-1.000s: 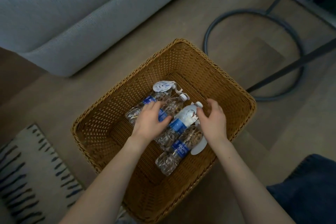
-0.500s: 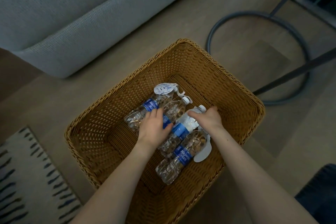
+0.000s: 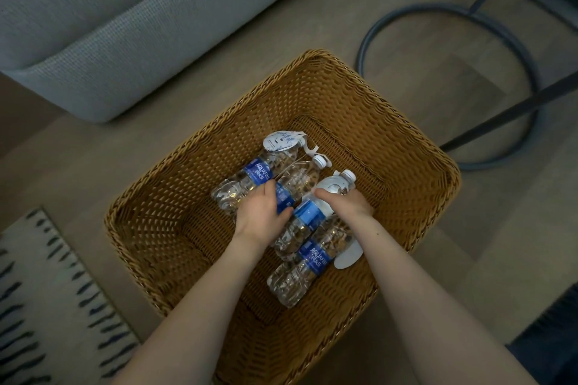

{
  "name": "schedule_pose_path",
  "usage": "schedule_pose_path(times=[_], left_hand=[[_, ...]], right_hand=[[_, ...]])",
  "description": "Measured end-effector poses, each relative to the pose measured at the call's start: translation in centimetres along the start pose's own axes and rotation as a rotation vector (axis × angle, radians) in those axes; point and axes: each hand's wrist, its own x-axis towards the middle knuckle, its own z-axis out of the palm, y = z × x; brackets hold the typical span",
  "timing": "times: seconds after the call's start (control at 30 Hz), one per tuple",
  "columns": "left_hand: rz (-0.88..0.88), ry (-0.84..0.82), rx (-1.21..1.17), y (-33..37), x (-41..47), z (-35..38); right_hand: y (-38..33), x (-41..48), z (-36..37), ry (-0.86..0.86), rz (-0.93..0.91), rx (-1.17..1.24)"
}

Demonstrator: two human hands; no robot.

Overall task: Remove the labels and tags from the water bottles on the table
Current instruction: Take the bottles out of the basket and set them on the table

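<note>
Plainly nothing had come off yet: four water bottles [image 3: 309, 266] lay side by side in a wicker basket [image 3: 406, 131] on the floor, not on any table, each wearing its blue label [image 3: 256, 170], with white tags [image 3: 280, 141] at the far end and near right. The left hand [image 3: 261, 212] had its grip curled round the second bottle [image 3: 301, 175] from the left, and the right hand [image 3: 347, 201] wrapped the third bottle [image 3: 308, 217] near its neck. All the stripping seemed left to do.

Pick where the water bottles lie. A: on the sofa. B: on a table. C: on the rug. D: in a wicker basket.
D: the bottles lie inside the basket, where the left hand and right hand each grip one.
</note>
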Motion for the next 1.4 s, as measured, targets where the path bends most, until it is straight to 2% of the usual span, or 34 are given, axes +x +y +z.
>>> schedule_pose_path(times=[0.23, 0.7, 1.07, 1.4], left_hand=[[-0.079, -0.157, -0.026, -0.1, 1.4, -0.3], [-0.043, 0.024, -0.326, -1.2, 0.5, 0.4], [-0.067, 0.039, -0.426, -0.9, 0.6, 0.3], [0.012, 0.023, -0.291, -0.7, 1.8, -0.1]], right_hand=[[-0.1, 0.1, 0.5, 0.026, -0.027, -0.024], [-0.1, -2.5, 0.2, 0.281, -0.209, 0.072], [0.2, -2.6, 0.5, 0.301, -0.284, 0.215], [0.5, -2.2, 0.5, 0.293, -0.273, 0.322]])
